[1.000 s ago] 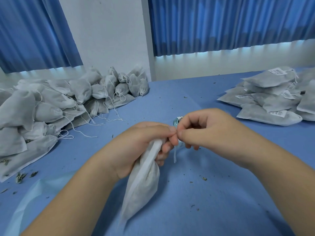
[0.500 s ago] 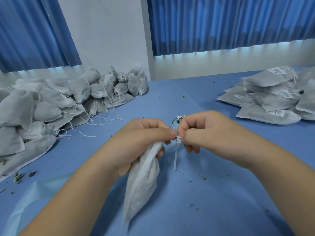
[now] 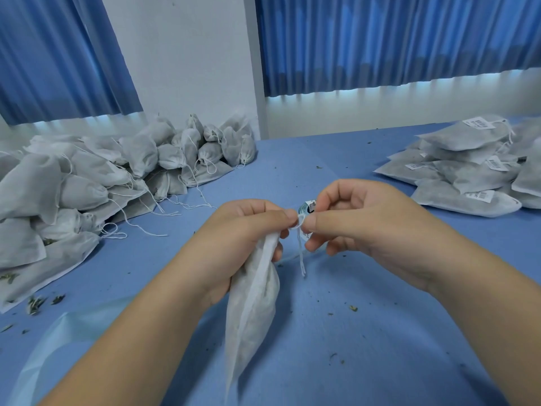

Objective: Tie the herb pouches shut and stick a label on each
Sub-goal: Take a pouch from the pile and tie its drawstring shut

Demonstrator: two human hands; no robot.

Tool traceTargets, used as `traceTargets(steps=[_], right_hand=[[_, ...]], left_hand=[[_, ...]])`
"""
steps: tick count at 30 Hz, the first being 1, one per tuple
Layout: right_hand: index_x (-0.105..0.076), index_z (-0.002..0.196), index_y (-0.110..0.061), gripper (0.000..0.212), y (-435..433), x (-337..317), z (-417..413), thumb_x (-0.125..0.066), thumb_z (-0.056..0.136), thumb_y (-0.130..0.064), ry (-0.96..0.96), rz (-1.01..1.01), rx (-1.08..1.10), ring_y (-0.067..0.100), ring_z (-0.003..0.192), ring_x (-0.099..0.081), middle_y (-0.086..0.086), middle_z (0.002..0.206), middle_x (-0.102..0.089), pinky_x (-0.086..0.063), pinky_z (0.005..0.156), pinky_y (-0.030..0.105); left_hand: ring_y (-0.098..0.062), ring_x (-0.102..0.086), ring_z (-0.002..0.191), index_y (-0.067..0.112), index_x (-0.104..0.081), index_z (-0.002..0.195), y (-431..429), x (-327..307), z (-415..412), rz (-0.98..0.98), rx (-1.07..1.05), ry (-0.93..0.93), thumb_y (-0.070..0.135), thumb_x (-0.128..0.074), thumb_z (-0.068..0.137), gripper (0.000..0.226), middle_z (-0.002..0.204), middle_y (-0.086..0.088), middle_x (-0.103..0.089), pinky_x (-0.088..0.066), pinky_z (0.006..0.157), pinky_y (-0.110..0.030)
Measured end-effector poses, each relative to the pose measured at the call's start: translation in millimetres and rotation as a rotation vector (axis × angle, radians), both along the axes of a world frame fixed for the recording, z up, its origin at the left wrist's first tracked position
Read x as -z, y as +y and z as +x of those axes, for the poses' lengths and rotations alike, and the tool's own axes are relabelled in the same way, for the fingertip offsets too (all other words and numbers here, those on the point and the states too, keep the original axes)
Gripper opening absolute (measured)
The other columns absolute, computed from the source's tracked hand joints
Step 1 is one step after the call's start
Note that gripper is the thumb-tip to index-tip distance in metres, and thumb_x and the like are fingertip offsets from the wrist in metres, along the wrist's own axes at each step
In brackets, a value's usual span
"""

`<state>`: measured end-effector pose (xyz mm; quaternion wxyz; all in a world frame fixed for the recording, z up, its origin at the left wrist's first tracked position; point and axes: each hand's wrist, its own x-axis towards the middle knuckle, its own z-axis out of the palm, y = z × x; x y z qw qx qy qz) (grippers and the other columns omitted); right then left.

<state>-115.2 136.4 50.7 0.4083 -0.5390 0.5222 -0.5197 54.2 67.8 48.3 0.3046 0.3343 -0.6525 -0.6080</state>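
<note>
A white fabric herb pouch (image 3: pixel 251 300) hangs from my left hand (image 3: pixel 240 230), which grips its gathered neck above the blue table. My right hand (image 3: pixel 360 221) pinches the pouch's white drawstring (image 3: pixel 301 253) right beside the left fingertips; the string's loose ends dangle below. A small roll of labels (image 3: pixel 306 207) lies on the table just behind my fingers, mostly hidden by them.
A heap of unlabelled pouches (image 3: pixel 96 183) with trailing strings fills the left of the blue table (image 3: pixel 366 347). Labelled flat pouches (image 3: pixel 468 171) are stacked at the right. A pale blue plastic sheet (image 3: pixel 55 341) lies at the near left. Herb crumbs are scattered about.
My hands have risen slightly and the right fingers have worked the drawstring into a small loop at the pouch's neck; the pouch hangs a little lower from my left hand.
</note>
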Motion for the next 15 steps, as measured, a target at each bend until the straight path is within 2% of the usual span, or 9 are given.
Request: traceTargets(steps=[4,7,11,15], right_hand=[[-0.059,0.086,-0.01,0.018,-0.6,1.0,3.4,-0.075,0.076,-0.01,-0.018,-0.022,0.009,0.021,0.072,-0.072,0.012,0.075,-0.071,-0.051,0.058,0.022],[-0.063,0.086,-0.01,0.012,-1.8,2.1,3.8,-0.071,0.08,-0.003,0.025,-0.05,0.062,0.017,0.064,-0.068,0.011,0.071,-0.071,-0.05,0.057,0.022],[-0.072,0.083,-0.018,0.017,-1.1,2.4,4.8,-0.067,0.081,-0.002,0.213,-0.105,0.144,0.017,0.064,-0.068,0.002,0.066,-0.071,-0.055,0.059,0.025],[-0.076,0.073,-0.025,0.021,-0.8,5.0,9.0,-0.067,0.079,-0.007,0.381,-0.123,0.199,0.02,0.067,-0.066,-0.004,0.064,-0.069,-0.053,0.06,0.033]], left_hand=[[-0.013,-0.052,0.048,0.018,-0.065,0.06,1.2,1.1,-0.3,-0.013,0.01,-0.025,0.026,-0.081,0.068,0.02,0.062,0.002,-0.058,-0.041,0.045,-0.022],[-0.015,-0.052,0.049,0.017,-0.064,0.063,1.4,2.0,-1.0,-0.03,-0.013,-0.053,0.032,-0.074,0.069,0.019,0.062,-0.001,-0.057,-0.039,0.047,-0.024],[-0.014,-0.051,0.05,0.02,-0.066,0.064,5.2,2.5,-3.1,-0.152,-0.088,-0.143,0.036,-0.078,0.075,0.022,0.06,-0.003,-0.057,-0.035,0.046,-0.021],[-0.002,-0.047,0.044,0.022,-0.068,0.068,5.9,5.4,-5.0,-0.325,-0.181,-0.23,0.035,-0.071,0.085,0.022,0.055,0.011,-0.056,-0.031,0.043,-0.013]])
